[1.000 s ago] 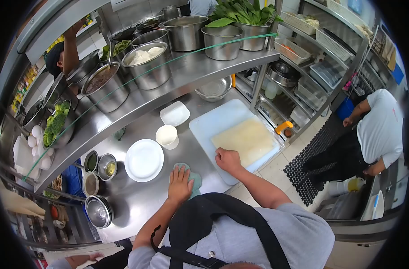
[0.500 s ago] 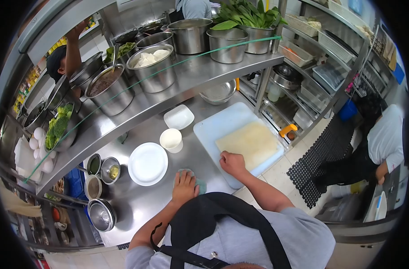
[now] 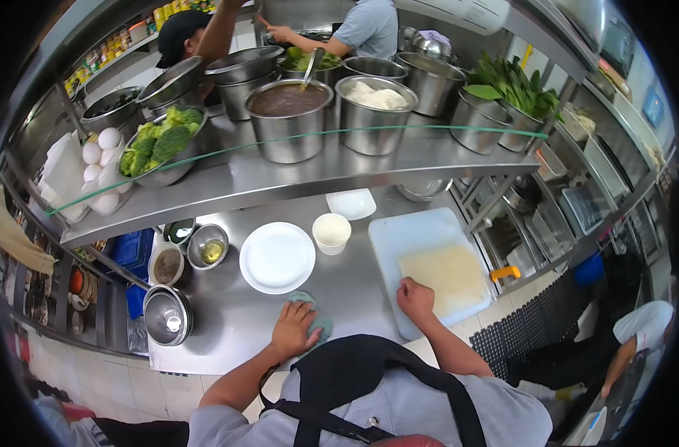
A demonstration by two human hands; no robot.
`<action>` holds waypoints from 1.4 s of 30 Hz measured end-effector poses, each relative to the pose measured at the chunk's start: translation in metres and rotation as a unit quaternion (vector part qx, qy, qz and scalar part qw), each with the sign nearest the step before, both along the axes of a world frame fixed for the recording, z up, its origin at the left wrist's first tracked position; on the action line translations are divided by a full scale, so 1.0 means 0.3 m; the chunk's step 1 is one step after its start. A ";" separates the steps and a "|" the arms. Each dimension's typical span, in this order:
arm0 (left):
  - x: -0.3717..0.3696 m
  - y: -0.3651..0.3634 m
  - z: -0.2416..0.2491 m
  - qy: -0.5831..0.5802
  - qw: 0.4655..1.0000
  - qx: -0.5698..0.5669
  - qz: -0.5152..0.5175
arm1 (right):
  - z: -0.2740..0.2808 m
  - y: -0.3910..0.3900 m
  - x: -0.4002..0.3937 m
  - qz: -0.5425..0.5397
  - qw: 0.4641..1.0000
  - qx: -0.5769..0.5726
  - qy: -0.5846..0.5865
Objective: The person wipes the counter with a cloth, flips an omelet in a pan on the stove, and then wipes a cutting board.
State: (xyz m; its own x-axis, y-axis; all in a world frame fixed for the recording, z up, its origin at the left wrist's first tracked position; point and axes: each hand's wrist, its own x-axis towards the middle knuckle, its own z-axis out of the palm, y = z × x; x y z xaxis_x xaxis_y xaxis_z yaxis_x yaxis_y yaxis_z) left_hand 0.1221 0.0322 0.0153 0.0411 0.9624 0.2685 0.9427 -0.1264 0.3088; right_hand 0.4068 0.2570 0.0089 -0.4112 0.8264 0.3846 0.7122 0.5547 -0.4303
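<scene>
My left hand (image 3: 293, 328) presses flat on a pale green cloth (image 3: 319, 322) lying on the steel counter (image 3: 228, 320), just below a round white plate (image 3: 277, 257). My right hand (image 3: 416, 297) rests as a loose fist on the near left edge of a light blue cutting board (image 3: 421, 238), which carries a cream-coloured board (image 3: 445, 279). A white cup (image 3: 330, 232) stands between the plate and the cutting board. A small white square dish (image 3: 351, 203) sits behind the cup, under the shelf.
Small steel bowls (image 3: 207, 246) and a stack of bowls (image 3: 167, 316) stand at the counter's left. The shelf (image 3: 280, 179) above holds pots, broccoli (image 3: 161, 141), eggs (image 3: 101, 149) and leafy greens (image 3: 514, 82). Two people work behind it. Another person (image 3: 637, 335) bends at the right by a black mat (image 3: 533, 328).
The view has swung left and tilted up. My left hand has slid the cloth slightly along the counter; my right hand stays on the board's edge. The person at right has bent lower.
</scene>
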 end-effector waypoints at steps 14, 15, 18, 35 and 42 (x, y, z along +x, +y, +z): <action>-0.013 -0.005 0.017 -0.006 1.000 0.021 -0.012 | -0.011 -0.018 0.013 -0.009 0.999 -0.001 -0.049; -0.005 -0.014 0.013 -0.003 1.000 0.019 -0.015 | -0.013 -0.020 0.014 -0.011 0.999 -0.005 -0.053; -0.013 0.000 0.012 -0.010 1.000 0.023 -0.013 | -0.010 -0.001 -0.002 -0.015 0.999 0.004 -0.035; 0.001 0.007 0.014 -0.018 1.000 0.011 -0.010 | 0.002 -0.001 0.008 -0.021 0.999 -0.023 -0.022; 0.005 0.006 0.015 -0.026 0.999 0.023 -0.007 | -0.014 -0.002 0.006 -0.015 1.000 0.007 -0.010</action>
State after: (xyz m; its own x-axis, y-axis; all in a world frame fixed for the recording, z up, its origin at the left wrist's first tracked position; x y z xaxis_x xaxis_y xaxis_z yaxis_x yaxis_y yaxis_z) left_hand 0.1235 0.0341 0.0200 0.0396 0.9482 0.3152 0.9237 -0.1550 0.3503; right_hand 0.4085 0.2565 0.0046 -0.3947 0.8331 0.3876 0.7364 0.5391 -0.4088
